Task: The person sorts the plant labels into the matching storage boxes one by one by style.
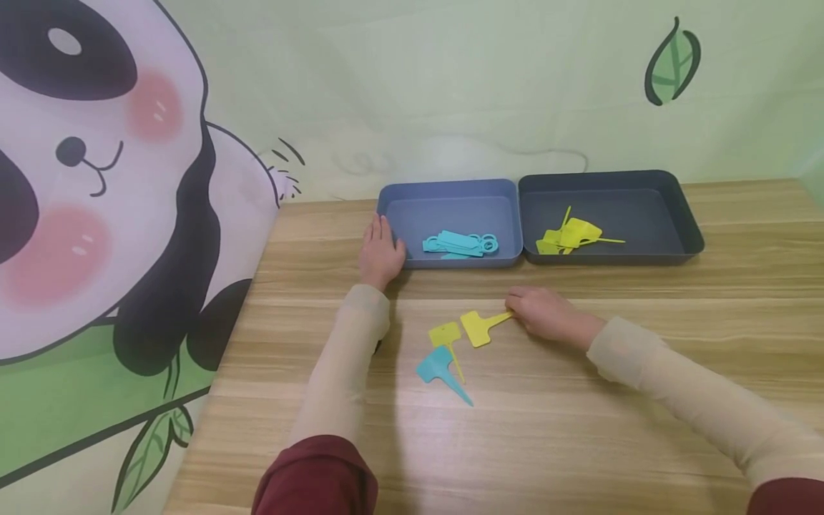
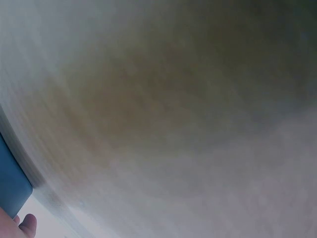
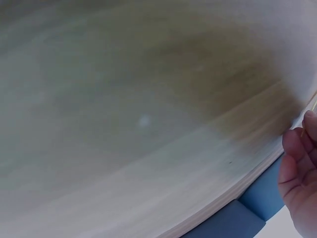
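Observation:
My right hand (image 1: pixel 546 312) pinches the pointed stem of a yellow T-shaped plant label (image 1: pixel 477 329) above the wooden table. In the right wrist view the curled fingers (image 3: pixel 293 173) show at the right edge, with only a sliver of yellow by them. My left hand (image 1: pixel 381 254) rests against the left side of the blue tray (image 1: pixel 444 192), its fingers extended along the wall. Between the forearms lie another yellow plant label (image 1: pixel 444 333) and a turquoise one (image 1: pixel 435 365), which overlaps its stem.
Inside the blue tray lies a pile of turquoise labels (image 1: pixel 460 244), some with ring-like parts. Adjoining it on the right, a dark tray (image 1: pixel 644 214) holds several yellow labels (image 1: pixel 577 232). A panda-printed cloth (image 1: pixel 450 86) hangs behind the wooden table (image 1: pixel 579 429).

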{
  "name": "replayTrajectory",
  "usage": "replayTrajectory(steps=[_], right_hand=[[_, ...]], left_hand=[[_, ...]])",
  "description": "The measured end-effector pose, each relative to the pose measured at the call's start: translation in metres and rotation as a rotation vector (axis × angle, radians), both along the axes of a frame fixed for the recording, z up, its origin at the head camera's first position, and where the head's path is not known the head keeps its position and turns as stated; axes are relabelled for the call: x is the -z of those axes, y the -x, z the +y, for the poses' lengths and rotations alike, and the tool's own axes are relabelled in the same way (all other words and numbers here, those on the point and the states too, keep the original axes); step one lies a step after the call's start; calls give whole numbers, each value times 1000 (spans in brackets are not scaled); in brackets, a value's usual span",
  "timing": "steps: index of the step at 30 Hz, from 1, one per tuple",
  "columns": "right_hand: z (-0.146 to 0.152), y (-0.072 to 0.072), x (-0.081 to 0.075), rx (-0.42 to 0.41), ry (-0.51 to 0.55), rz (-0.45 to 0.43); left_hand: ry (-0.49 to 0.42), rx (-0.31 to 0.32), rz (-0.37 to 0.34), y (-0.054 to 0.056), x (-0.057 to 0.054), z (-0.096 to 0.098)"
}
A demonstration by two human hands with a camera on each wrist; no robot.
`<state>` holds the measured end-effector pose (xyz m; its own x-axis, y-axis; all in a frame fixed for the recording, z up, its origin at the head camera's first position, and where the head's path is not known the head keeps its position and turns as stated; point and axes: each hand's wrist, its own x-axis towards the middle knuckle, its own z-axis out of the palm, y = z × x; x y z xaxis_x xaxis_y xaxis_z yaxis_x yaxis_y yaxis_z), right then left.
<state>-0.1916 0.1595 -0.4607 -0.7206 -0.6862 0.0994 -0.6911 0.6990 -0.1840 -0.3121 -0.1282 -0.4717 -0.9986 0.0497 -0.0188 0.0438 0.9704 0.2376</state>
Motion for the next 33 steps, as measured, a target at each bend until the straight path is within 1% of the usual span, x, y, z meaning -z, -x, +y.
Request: replayTrajectory(steps=[13, 21, 26, 33], right_hand=[[11, -2, 1, -12, 79, 76], [17, -1, -4, 23, 137, 96], [25, 3, -6, 56, 185, 149], [36, 11, -11, 52, 262, 247]], left_hand=[[2, -1, -9, -1, -2, 0], [15, 2, -5, -1, -2, 0], [8, -1, 5, -1, -1, 0], [10, 4, 16, 0, 0, 0]])
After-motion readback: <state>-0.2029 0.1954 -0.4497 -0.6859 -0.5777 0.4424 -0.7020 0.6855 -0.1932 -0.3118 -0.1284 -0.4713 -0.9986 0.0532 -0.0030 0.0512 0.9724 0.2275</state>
